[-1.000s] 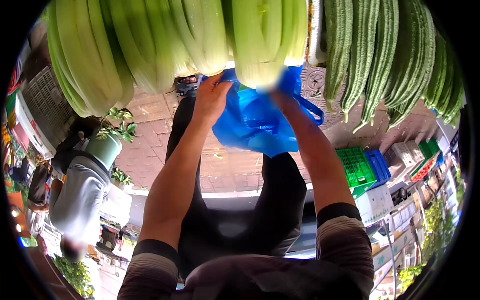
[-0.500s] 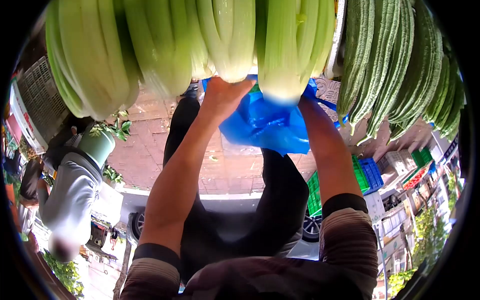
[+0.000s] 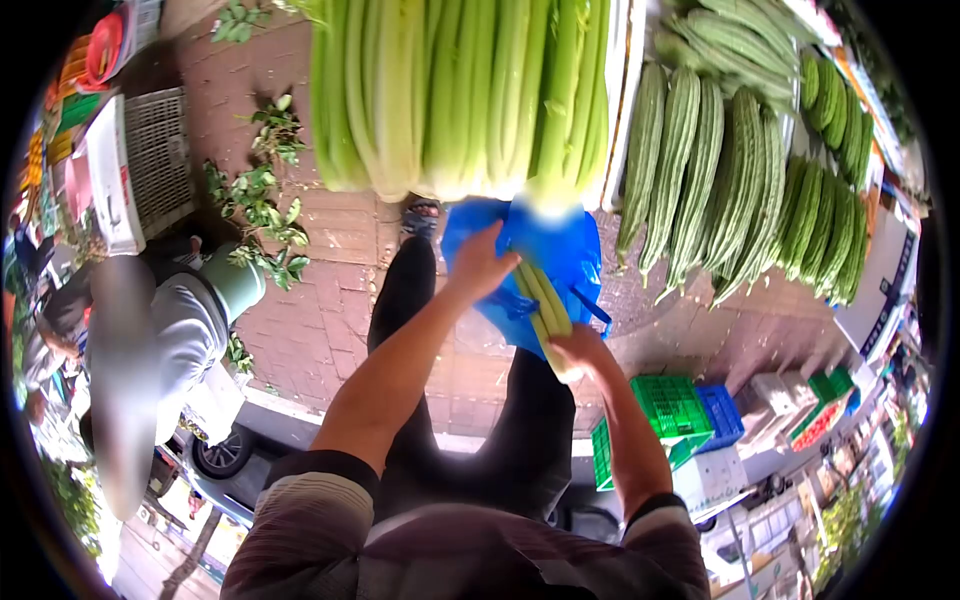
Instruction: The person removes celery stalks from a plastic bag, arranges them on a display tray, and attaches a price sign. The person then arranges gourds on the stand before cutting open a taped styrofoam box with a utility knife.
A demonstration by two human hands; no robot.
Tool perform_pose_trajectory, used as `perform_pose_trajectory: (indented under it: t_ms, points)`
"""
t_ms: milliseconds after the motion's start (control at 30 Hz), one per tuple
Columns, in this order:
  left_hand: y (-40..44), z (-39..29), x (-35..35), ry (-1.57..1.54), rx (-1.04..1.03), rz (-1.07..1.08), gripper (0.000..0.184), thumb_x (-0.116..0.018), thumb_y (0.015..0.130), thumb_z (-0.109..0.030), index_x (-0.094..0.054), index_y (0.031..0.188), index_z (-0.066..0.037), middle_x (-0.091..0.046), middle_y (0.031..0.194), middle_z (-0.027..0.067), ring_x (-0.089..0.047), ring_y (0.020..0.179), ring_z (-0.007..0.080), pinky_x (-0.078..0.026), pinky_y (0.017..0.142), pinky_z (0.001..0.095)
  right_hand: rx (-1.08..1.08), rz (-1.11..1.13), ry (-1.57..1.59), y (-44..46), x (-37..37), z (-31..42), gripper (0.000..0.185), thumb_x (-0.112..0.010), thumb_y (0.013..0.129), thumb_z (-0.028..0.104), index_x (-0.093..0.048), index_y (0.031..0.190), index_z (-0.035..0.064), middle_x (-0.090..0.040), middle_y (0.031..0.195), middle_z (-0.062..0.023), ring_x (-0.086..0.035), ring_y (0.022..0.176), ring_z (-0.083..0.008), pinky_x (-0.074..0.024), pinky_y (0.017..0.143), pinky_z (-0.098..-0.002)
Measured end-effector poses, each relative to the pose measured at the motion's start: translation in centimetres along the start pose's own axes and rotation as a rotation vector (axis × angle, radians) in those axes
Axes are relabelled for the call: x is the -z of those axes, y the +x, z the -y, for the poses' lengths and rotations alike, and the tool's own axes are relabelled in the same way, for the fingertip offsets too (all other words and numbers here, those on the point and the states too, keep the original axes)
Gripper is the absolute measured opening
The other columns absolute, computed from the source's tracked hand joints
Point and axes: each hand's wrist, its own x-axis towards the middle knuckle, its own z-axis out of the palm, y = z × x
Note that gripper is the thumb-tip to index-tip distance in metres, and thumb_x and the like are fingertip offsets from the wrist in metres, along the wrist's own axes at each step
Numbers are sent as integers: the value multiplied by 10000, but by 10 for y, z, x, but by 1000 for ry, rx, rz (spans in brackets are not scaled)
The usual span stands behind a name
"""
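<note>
In the head view, my right hand [image 3: 582, 350] is closed around the pale lower end of a bunch of celery [image 3: 545, 308]. The upper part of that celery lies over or inside a blue plastic bag [image 3: 578, 240]; its far end is hidden. My left hand [image 3: 482, 262] is closed on the bag's left side, with its fingertips beside the stalks. Just beyond the bag, a row of large celery bunches [image 3: 460, 100] is stacked with the pale root ends towards me.
Ridged gourds [image 3: 735, 180] are laid out on the right. Green crates [image 3: 672, 408] and a blue crate [image 3: 718, 415] stand behind on the lower right. On the left, a bending person [image 3: 190, 315] is beside a green bucket [image 3: 235, 280] and leafy plants [image 3: 265, 210].
My view has moved back from the stacked celery. My right hand, earlier mostly hidden behind it, now shows nearer my body, holding a celery bunch at the bag. My left hand is lower.
</note>
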Motion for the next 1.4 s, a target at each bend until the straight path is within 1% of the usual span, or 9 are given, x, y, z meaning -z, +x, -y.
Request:
perform_pose_trajectory:
  t_ms: [200, 300, 367, 433, 600, 767, 933, 1300, 1400]
  points:
    - [-56, -67, 110, -269, 116, 16, 380, -718, 903, -233, -643, 1181, 15, -708, 1118, 175, -692, 1029, 267, -536, 898, 361, -71, 21, 299, -224, 19, -8, 436, -753, 761, 283, -706, 1074, -16, -731, 891, -178, -718, 792, -245, -563, 713, -403]
    - [-56, -94, 179, -387, 124, -189, 193, -684, 934, -102, -679, 1089, 13, -716, 1043, 99, -654, 953, 123, -526, 841, 271, 77, 140, 546, -278, -4, -58, 562, -812, 743, 275, -650, 1176, -45, -715, 1015, -117, -674, 912, -191, -544, 793, -351]
    - [-39, -96, 215, -346, 115, -406, 246, -692, 932, -137, -667, 1141, -11, -712, 1068, 102, -652, 960, 150, -514, 846, 278, 131, 98, 832, -300, -10, -32, 537, -817, 751, 220, -658, 1190, -46, -716, 1029, -100, -663, 913, -173, -537, 810, -338]
    - [-6, -77, 243, -185, 32, -584, 405, -711, 926, -216, -606, 1252, 0, -663, 1209, 141, -612, 1094, 197, -497, 900, 313, 241, 127, 1063, -283, -14, 10, 409, -771, 800, 123, -658, 1159, -37, -692, 963, -53, -629, 862, -113, -512, 754, -282]
    - [89, -27, 279, -145, 66, -569, 838, -716, 894, -453, -357, 1498, 2, -550, 1379, 240, -542, 1270, 305, -450, 1009, 384, 494, -357, 759, -168, 37, 186, 380, -686, 878, 195, -622, 1205, 14, -687, 937, -61, -628, 812, -124, -521, 709, -308]
    - [120, -55, 299, -386, 139, -251, 1069, -782, 816, -496, -233, 1512, 100, -489, 1406, 317, -508, 1314, 357, -427, 1056, 398, 509, -1035, 342, -74, 50, 322, 638, -678, 899, 259, -432, 1439, 23, -544, 1272, -297, -532, 1151, -475, -444, 971, -500]
    - [129, -28, 283, -215, -56, -352, 1138, -820, 751, -498, -219, 1513, 96, -467, 1416, 334, -499, 1306, 419, -429, 1062, 443, 564, -997, 378, -61, 44, 333, 685, -651, 926, 247, -342, 1468, -35, -472, 1317, -333, -493, 1187, -486, -425, 997, -506]
    - [128, -25, 284, -241, -11, -330, 1025, -804, 834, -366, -178, 1549, 19, -573, 1350, 229, -606, 1184, 273, -498, 964, 357, 830, -1034, 228, -18, 54, 305, 614, -649, 944, 282, -436, 1410, -57, -572, 1187, -260, -568, 1067, -414, -458, 906, -486]
    - [120, -47, 293, -361, 18, -294, 1057, -789, 843, -409, -142, 1553, 31, -517, 1398, 273, -561, 1247, 312, -473, 1014, 386, 733, -878, 553, -35, 58, 295, 609, -664, 948, 321, -470, 1390, -51, -597, 1194, -232, -595, 1060, -351, -483, 884, -434]
